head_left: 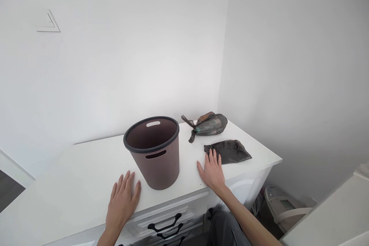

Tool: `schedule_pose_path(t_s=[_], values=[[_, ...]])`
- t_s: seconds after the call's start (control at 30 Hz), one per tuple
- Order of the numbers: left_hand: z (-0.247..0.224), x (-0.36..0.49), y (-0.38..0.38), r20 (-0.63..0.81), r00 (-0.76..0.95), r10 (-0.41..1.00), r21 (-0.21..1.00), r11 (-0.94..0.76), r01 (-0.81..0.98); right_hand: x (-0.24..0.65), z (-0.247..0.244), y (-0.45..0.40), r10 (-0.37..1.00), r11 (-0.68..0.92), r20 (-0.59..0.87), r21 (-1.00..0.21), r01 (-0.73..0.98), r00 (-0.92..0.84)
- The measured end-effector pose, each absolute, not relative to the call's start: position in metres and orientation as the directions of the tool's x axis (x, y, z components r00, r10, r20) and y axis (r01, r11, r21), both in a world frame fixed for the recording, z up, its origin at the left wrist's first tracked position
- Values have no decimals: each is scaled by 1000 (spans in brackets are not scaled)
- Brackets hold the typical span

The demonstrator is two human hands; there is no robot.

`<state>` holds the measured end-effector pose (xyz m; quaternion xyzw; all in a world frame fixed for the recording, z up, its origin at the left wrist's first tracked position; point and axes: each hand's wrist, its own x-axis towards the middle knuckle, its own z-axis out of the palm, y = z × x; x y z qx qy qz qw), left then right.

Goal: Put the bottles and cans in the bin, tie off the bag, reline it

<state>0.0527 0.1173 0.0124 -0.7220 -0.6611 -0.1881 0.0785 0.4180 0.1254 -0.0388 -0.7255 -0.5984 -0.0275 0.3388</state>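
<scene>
A brown trash can [161,171] with a dark rim and slot handles stands upright on the white cabinet top [86,173]. My left hand [122,198] lies flat on the top, left of the can and apart from it. To the can's right, my right hand [212,169] rests open, its fingertips at the near left edge of a folded black plastic bag [232,151]. Behind that bag lies a knotted, see-through dark trash bag [211,125], with what looks like a green bottle inside. Neither hand holds anything.
White walls meet in a corner behind the cabinet. Drawers with black handles [165,223] are below its front edge. On the floor at right sits a pale appliance [284,205] with a display. A white surface [340,211] is at lower right.
</scene>
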Motion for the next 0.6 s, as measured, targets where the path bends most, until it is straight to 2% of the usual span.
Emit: schedule_pose_path(t_s=[0.27,0.43,0.6], values=[[15,55,115,367,50,929,136,-107,985,419,-33,122,888,-99,369,-432,896,276],[14,55,115,384,56,922,131,-114,985,421,-37,122,871,-69,400,-478,876,287],[12,54,115,396,54,917,136,-117,984,421,-42,123,846,-60,446,-463,884,292]])
